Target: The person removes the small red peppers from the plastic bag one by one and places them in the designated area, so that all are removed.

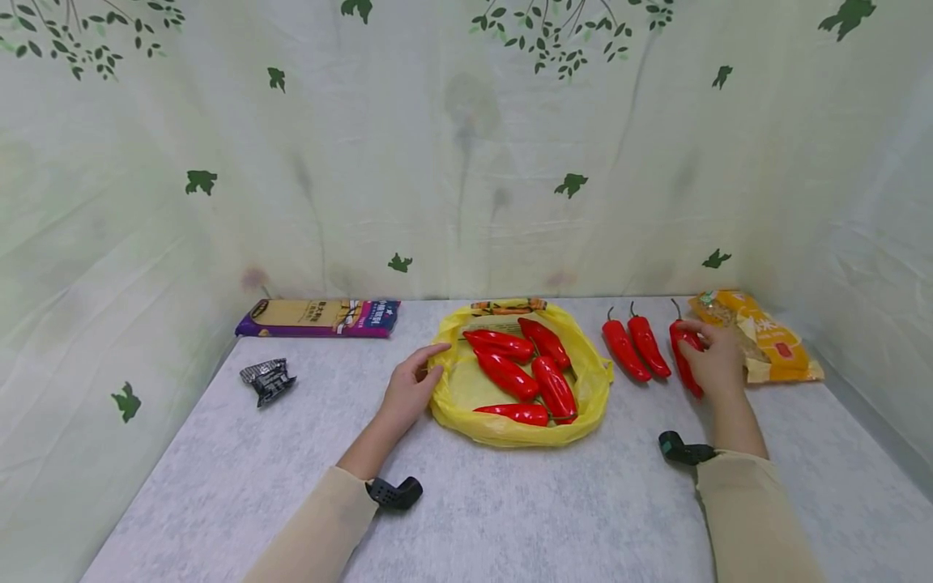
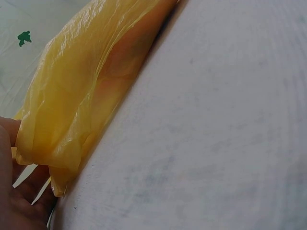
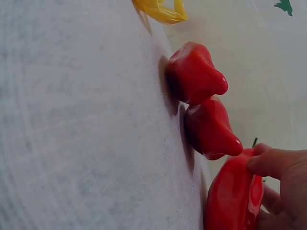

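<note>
Head view: red pepper [image 1: 687, 374] between the pinching right fingers [image 1: 696, 328]; yellow bag [image 1: 503, 436] against the left fingers [image 1: 430, 351], their grip unclear.

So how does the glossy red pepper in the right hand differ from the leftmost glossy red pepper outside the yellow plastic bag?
The held pepper is pinched by the right hand; the leftmost pepper is untouched by hands. The held pepper is beside the orange plastic packet; the leftmost pepper is beside the yellow bag. Both are red with stems.
</note>
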Demonstrator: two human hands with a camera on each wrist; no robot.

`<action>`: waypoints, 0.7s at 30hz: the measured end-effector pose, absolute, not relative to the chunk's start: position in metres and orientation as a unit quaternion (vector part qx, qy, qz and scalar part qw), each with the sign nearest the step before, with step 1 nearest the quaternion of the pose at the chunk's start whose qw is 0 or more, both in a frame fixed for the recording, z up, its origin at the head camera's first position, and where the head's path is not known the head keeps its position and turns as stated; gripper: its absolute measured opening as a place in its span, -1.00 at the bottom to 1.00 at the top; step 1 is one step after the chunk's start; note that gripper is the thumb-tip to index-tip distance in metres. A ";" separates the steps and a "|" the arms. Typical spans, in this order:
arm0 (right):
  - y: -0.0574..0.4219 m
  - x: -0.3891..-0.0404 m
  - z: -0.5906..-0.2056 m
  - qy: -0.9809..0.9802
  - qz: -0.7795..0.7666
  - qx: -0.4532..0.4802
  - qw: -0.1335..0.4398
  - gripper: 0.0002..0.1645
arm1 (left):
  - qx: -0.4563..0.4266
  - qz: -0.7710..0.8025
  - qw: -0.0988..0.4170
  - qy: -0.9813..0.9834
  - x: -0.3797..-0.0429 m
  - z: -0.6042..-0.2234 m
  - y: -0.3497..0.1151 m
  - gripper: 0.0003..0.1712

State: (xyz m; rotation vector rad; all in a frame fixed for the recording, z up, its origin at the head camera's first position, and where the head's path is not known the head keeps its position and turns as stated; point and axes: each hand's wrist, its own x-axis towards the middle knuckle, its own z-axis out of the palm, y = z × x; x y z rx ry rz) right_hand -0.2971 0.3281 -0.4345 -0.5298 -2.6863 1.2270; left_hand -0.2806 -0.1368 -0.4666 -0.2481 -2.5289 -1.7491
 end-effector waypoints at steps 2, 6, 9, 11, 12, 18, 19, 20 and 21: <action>0.329 -0.297 -0.435 -0.894 0.413 -0.168 0.053 -0.46 | -0.079 -0.568 0.027 -0.819 -0.281 -0.467 -0.137 -0.61; 0.329 -0.297 -0.438 -0.894 0.419 -0.157 0.026 -0.41 | -0.082 -0.567 0.025 -0.819 -0.280 -0.466 -0.137 -0.62; 0.330 -0.298 -0.440 -0.898 0.411 -0.154 0.024 -0.40 | -0.082 -0.567 0.024 -0.820 -0.279 -0.465 -0.137 -0.62; 0.330 -0.299 -0.441 -0.903 0.403 -0.149 0.030 -0.40 | -0.080 -0.566 0.022 -0.820 -0.279 -0.464 -0.137 -0.62; 0.329 -0.299 -0.442 -0.904 0.400 -0.145 0.034 -0.40 | -0.080 -0.566 0.021 -0.820 -0.279 -0.464 -0.137 -0.62; 0.328 -0.299 -0.443 -0.905 0.398 -0.141 0.049 -0.41 | -0.080 -0.564 0.023 -0.822 -0.279 -0.464 -0.137 -0.62; 0.328 -0.299 -0.443 -0.905 0.398 -0.145 0.048 -0.40 | -0.079 -0.564 0.022 -0.822 -0.280 -0.464 -0.137 -0.63; 0.327 -0.299 -0.443 -0.904 0.399 -0.148 0.048 -0.40 | -0.079 -0.564 0.021 -0.822 -0.280 -0.464 -0.137 -0.63; 0.328 -0.299 -0.443 -0.903 0.400 -0.151 0.047 -0.40 | -0.078 -0.564 0.020 -0.822 -0.280 -0.464 -0.137 -0.63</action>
